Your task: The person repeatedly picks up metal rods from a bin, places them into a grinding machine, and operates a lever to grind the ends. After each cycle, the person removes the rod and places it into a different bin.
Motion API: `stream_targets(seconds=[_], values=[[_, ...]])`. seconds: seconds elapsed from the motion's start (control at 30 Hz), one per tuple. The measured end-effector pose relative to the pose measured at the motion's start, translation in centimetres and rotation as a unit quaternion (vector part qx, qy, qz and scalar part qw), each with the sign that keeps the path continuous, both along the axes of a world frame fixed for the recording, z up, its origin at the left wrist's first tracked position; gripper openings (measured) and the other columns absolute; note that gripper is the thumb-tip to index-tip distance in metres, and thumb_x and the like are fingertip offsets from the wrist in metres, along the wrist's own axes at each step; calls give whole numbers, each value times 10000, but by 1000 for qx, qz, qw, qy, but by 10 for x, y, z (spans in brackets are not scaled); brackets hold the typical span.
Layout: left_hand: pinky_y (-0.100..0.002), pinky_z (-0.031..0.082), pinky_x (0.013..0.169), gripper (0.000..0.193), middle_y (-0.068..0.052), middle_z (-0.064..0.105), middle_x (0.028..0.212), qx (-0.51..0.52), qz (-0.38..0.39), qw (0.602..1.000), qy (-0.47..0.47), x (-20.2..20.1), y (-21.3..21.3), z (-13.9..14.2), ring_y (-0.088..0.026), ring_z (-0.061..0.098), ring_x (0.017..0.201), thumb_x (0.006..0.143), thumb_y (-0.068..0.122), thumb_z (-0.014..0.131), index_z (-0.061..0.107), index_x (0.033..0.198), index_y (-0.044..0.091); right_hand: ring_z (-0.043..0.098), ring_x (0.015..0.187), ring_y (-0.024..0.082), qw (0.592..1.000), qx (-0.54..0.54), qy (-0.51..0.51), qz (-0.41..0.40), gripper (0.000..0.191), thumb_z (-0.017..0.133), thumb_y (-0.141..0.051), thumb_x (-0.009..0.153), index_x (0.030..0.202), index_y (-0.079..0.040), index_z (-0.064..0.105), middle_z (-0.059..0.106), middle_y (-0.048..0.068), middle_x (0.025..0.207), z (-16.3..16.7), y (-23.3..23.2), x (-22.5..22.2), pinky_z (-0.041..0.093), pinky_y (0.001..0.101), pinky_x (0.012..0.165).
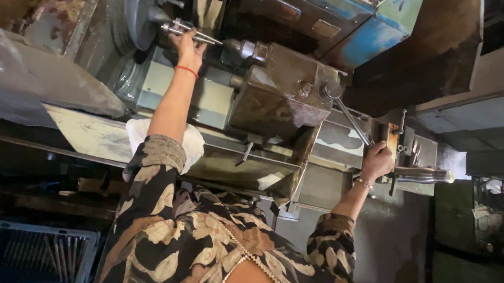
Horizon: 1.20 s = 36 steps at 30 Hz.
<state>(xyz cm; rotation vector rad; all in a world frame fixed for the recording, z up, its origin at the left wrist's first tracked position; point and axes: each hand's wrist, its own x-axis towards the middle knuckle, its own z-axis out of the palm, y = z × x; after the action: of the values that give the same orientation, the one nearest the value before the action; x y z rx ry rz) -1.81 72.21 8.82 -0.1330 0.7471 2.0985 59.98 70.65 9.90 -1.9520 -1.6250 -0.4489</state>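
Lathe bed [230,159]: runs across the view from 9 o'clock to 3 o'clock. Chuck [139,19]: at 11 o'clock, at the bed's far end. Chuck key [190,32]: just beside the chuck, under the left hand [188,45]. Tailstock [283,86]: centre, on the bed, between the two hands. Long lever [350,117]: slants from the tailstock toward 3 o'clock, its lower end at the right hand [376,161]. Cloth [141,135]: on the bed at 9 o'clock, behind the left forearm. Handle [426,175]: just beside the right hand, toward 3 o'clock.

White cloth [192,143] on lathe bed [93,134]
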Motion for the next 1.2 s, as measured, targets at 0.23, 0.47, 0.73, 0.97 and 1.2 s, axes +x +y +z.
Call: stream_targets(seconds=[0.23, 0.47, 0.73, 0.97, 1.2], values=[[-764, 327, 1087, 674, -95, 487, 1354, 39, 7, 999, -32, -7, -2, 22, -363, 523, 1220, 872, -62, 661, 365, 1363, 291, 662, 752, 507, 994, -104, 22, -8, 499, 521, -416, 1087, 905, -16, 758, 676, 287, 799, -1, -25, -1, 515, 599, 729], [-691, 413, 984, 754, -84, 526, 1290, -6, 8, 1000, -22, -8, 9, 17, -315, 578, 1127, 820, -63, 663, 309, 1350, 338, 663, 715, 353, 970, -15, 220, 98, 515, 544, -463, 1081, 1080, 12, 743, 705, 181, 795, 4, -32, 17, 501, 476, 602], [-337, 502, 621, 307, -23, 553, 890, 74, 126, 986, 86, -7, -6, 87, -138, 518, 664, 885, 17, 682, 479, 1087, 128, 329, 489, 93, 706, 73, 704, -25, 386, 588, -361, 1062, 770, -179, 413, 432, -45, 612, -103, -228, -44, 234, 301, 414], [-237, 281, 534, 227, 72, 460, 767, 112, -36, 918, 378, 22, -196, 133, -43, 357, 593, 1112, 140, 660, 493, 959, 138, 361, 533, 102, 553, -118, 806, -177, 246, 572, -437, 1020, 1051, -195, 536, 583, -33, 765, -136, -305, -106, 287, 299, 455], [-231, 261, 491, 293, 116, 471, 670, -114, -15, 909, 400, -6, -362, 63, -6, 384, 551, 996, 181, 781, 559, 809, 141, 373, 575, 96, 602, -118, 775, -153, 439, 572, -524, 1002, 1267, -184, 652, 763, -30, 935, -124, -325, -118, 315, 289, 493]])
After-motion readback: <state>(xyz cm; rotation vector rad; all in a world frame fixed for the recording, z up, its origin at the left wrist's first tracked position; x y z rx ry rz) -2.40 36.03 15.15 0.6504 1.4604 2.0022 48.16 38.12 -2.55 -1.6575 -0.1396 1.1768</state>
